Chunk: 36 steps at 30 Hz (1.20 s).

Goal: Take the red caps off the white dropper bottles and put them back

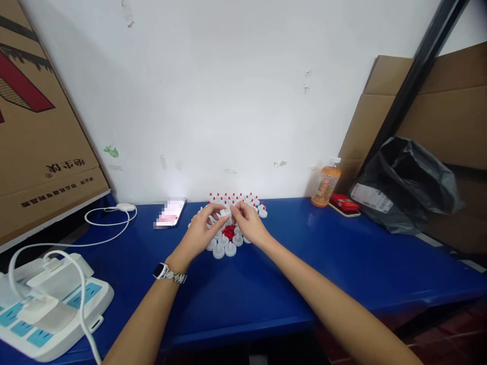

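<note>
My left hand [203,228] pinches a white nozzle cap [225,213] between thumb and fingers, above the middle of the group. The fingertips of my right hand [249,221] are closed together at the cap's right side; whatever they grip is too small to make out. Below both hands lies a small pile of red tips [229,232]. Around it stand several white nozzle caps [218,251] with bare spouts. Behind the hands, rows of similar white caps carry red tips [233,194] on top. My hands cover part of the group.
A phone [175,210] lies left of the caps on the blue table [266,304]. A white power strip [102,296] with cables is at front left. On the right are an orange drink bottle [327,182], a red pack [344,203] and a grey plastic bag [407,187].
</note>
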Tool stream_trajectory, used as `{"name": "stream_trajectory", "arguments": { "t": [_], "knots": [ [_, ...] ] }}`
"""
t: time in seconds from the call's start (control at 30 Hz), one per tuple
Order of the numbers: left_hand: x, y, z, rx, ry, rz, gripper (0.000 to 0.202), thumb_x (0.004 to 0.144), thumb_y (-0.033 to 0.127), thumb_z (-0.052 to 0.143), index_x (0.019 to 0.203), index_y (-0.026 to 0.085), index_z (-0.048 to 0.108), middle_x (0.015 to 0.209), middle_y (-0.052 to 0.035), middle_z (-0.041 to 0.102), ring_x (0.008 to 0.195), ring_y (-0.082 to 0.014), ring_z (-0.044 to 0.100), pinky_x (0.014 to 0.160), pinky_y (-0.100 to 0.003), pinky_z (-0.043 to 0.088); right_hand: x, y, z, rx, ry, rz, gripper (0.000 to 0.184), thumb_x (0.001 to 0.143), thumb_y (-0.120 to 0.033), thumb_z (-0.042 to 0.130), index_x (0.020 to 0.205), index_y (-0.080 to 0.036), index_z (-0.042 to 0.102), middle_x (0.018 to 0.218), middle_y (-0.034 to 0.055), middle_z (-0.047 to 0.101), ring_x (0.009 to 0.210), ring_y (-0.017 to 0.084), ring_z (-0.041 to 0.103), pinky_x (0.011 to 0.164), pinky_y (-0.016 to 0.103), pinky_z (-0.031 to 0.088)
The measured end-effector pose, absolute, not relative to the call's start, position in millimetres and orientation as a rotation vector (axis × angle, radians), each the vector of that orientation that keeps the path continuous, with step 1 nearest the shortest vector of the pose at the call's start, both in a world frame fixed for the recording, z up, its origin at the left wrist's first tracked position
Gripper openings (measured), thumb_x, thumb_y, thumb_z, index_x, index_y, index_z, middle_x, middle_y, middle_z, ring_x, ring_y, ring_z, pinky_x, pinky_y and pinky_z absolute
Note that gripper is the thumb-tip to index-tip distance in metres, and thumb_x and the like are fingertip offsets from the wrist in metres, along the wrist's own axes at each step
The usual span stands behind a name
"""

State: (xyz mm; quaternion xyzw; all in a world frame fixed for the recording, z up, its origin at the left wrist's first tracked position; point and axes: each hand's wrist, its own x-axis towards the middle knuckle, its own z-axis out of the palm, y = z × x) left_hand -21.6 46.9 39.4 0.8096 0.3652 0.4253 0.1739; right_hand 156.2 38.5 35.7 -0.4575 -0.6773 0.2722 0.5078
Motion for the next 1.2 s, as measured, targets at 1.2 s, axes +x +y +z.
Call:
{"name": "stream_trajectory", "arguments": {
  "t": [1.2],
  "knots": [
    [-35,50,28,2.109,0.992,1.314,0.048,0.086,0.04,0.066,0.127,0.024,0.046,0.122,-0.0102,0.064,0.115,-0.0235,0.062,0.086,-0.035,0.053,150,58,47,-0.925,-1.738,0.833,0.022,0.081,-0.038,0.067,0.083,-0.016,0.065,0.075,0.0024,0.069,0.066,0.014,0.061,0.063,0.025,0.046]
  ]
}}
